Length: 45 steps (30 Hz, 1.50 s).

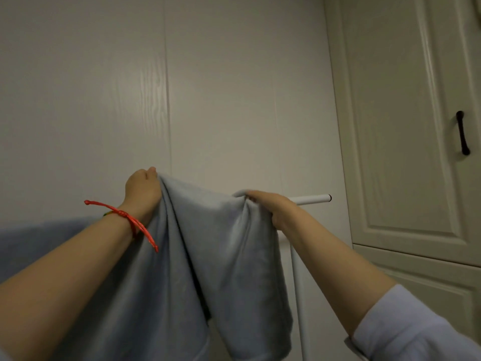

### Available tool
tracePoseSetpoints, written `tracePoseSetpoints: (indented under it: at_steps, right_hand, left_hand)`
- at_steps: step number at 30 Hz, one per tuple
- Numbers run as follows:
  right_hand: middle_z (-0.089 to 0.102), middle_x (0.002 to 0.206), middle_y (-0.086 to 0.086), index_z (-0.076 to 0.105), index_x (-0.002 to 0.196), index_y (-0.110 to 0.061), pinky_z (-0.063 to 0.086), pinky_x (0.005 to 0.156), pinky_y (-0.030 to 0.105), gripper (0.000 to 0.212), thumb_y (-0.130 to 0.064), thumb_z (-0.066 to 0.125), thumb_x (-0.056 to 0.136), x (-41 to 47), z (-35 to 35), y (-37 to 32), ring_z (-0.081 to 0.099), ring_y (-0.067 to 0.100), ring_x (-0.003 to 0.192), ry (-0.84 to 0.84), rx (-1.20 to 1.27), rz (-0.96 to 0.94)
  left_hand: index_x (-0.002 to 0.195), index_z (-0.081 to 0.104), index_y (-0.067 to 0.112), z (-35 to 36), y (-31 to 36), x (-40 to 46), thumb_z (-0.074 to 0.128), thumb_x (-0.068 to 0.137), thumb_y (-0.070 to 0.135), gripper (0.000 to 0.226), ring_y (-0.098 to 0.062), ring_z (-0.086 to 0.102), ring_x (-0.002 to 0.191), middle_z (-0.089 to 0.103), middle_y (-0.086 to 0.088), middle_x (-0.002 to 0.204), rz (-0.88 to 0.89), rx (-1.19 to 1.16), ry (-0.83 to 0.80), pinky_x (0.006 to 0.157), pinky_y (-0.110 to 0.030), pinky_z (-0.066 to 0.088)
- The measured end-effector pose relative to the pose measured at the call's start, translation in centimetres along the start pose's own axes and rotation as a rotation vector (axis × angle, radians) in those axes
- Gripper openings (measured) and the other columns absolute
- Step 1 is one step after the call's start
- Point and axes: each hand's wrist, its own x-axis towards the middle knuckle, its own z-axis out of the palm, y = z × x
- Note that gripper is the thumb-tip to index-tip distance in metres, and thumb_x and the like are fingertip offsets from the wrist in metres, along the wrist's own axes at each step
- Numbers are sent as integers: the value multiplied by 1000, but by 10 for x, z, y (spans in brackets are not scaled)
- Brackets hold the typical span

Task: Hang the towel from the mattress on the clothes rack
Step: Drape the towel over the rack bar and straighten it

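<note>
Towel (213, 256) hangs over the white rack bar (311, 199); left hand (141, 191) at 10 o'clock and right hand (270, 207) at 2 o'clock, fingers of both pinching its top edge

Pale panelled wall (104, 87) w/ faint wood grain fills left & centre, dim even light. Cream cupboard door (395, 126) on right, raised moulding, black handle (462, 132); second panel below.

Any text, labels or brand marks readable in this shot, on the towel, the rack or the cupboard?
None. No words, numbers or signs show on the towel, the clothes rack, the cupboard door or the red wrist cord.
</note>
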Motion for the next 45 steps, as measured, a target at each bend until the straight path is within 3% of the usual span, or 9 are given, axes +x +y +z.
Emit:
tracePoseSetpoints:
  at_steps: [3,13,17,21,24,27,35,39,45]
  right_hand:
    - [65,84,8,71,63,-10,52,73,30,31,-27,61,86,-5,0,-14,59,23,86,-50,105,-48]
    - [56,86,10,55,89,-2,33,115,31,38,-32,35,103,12,25,-48,55,21,88,-304,754,-108]
    - [47,79,5,51,95,-15,37,108,24,19,-28,39,102,23,36,-72,49,16,94,-307,739,-254]
    - [51,62,9,49,65,-8,42,61,30,36,-17,39,98,20,39,-113,48,24,62,-232,476,-556]
    - [60,56,3,57,71,-16,45,53,21,17,-22,48,84,20,29,-142,55,16,58,-237,480,-602]
    - [52,58,3,54,67,-18,41,51,22,17,-24,47,81,40,9,-129,49,16,54,-208,302,-498]
    - [58,85,12,56,77,-4,50,68,31,27,-21,49,97,57,-62,-51,58,24,79,-142,-508,19]
    - [55,131,15,59,117,-2,41,104,39,48,-43,56,92,42,-71,-48,50,31,128,129,-945,-37]
    - [56,131,9,51,125,-12,39,100,37,44,-40,55,92,28,-52,-19,51,28,122,512,-1130,-307]
  left_hand:
    - [116,52,-17,-5,1,2,27,102,20,47,-42,46,122,49,-35,131,-55,-37,-10,103,-41,35]
    - [122,55,-12,-10,7,2,34,102,29,51,-36,46,128,49,-31,136,-91,63,-366,108,-34,34]
    - [100,69,-3,-7,5,11,49,90,52,59,-26,64,95,67,-17,107,-76,153,-472,78,-28,46]
    - [71,64,6,-4,8,19,61,88,30,29,-19,53,71,61,-10,73,65,74,-273,58,-28,39]
    - [73,65,3,-12,10,29,59,89,24,27,-22,54,75,61,-11,74,147,40,-12,66,-28,37]
    - [81,70,0,-19,2,30,61,88,22,25,-21,56,77,64,-10,79,114,106,-103,70,-27,40]
    - [87,67,6,-12,3,12,54,92,33,30,-8,56,60,67,-6,78,45,247,-494,53,-17,41]
    - [94,70,3,-3,10,5,52,94,33,36,-12,58,67,68,-9,85,130,294,-527,60,-19,43]
    - [75,67,7,6,1,-6,56,91,32,31,-21,55,80,64,-10,85,211,445,-496,74,-25,38]
